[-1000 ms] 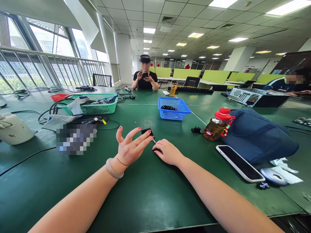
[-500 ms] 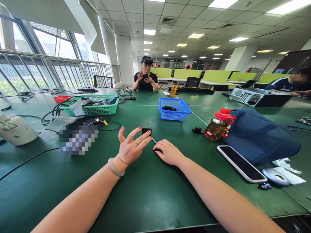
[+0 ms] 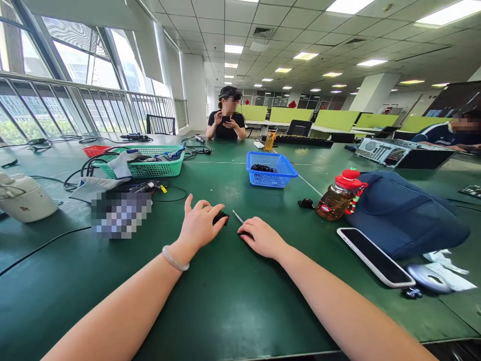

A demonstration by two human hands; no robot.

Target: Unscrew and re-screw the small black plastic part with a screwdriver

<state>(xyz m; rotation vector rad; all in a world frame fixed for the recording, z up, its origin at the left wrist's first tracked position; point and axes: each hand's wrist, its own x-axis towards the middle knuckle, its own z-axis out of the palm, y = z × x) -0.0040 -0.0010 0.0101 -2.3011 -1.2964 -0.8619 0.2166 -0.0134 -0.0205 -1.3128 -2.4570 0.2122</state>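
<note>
My left hand (image 3: 200, 224) lies palm down on the green table (image 3: 233, 301), its fingers curled over a small black block (image 3: 221, 217) that rests on the table. My right hand (image 3: 261, 237) rests beside it, fingers curled down over a dark handle (image 3: 245, 233) of a thin tool whose metal shaft (image 3: 237, 216) points away toward the block. A pale bangle circles my left wrist.
A blue basket (image 3: 271, 169) and a green basket (image 3: 145, 160) with cables stand further back. At the right lie a red-capped bottle (image 3: 337, 196), a dark blue bag (image 3: 402, 213), a white-edged phone (image 3: 376, 256) and a small black part (image 3: 306, 203). A white kettle (image 3: 22, 198) sits at left. Two people sit across.
My left hand, raised with the black block at its fingertips, has come down onto the table with the block under its fingers. My right hand has stayed put.
</note>
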